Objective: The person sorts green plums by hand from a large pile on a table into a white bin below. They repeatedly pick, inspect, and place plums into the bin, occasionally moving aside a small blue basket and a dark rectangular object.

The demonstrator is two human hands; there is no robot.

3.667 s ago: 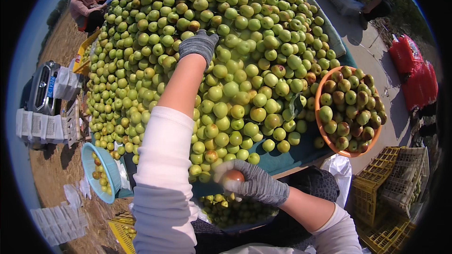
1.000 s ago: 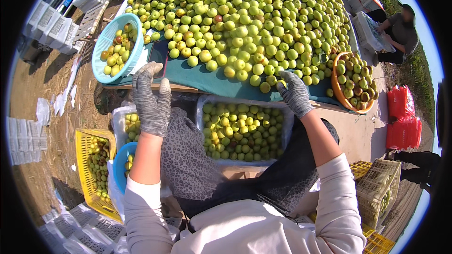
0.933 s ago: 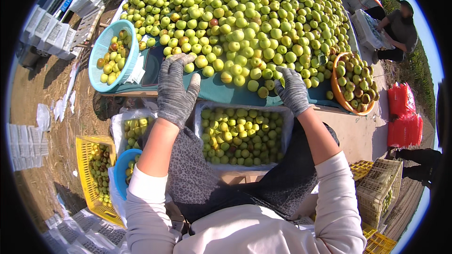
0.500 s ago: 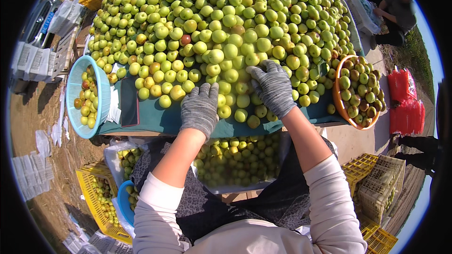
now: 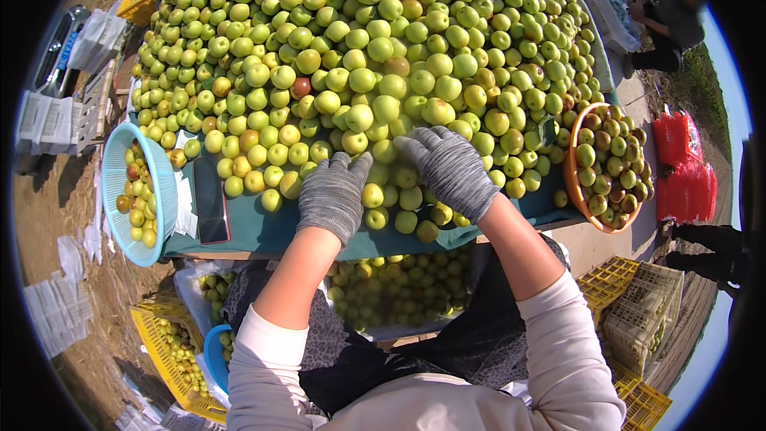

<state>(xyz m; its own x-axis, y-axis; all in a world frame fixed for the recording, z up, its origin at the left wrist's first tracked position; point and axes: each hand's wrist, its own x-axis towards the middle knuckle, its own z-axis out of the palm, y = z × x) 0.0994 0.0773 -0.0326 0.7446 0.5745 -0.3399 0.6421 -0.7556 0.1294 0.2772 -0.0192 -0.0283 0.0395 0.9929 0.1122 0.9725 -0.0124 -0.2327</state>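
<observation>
Fruit [image 5: 375,195] beneath hands [image 5: 395,179] – probably hidden.

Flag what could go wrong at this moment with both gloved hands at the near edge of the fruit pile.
The left hand and right hand rest on green fruits heaped high; disturbing the lowest ones could start a slide. Loose fruits lie near the table edge and could roll off, perhaps missing the fruit-filled bin below. The dark phone beside them might get knocked.
</observation>
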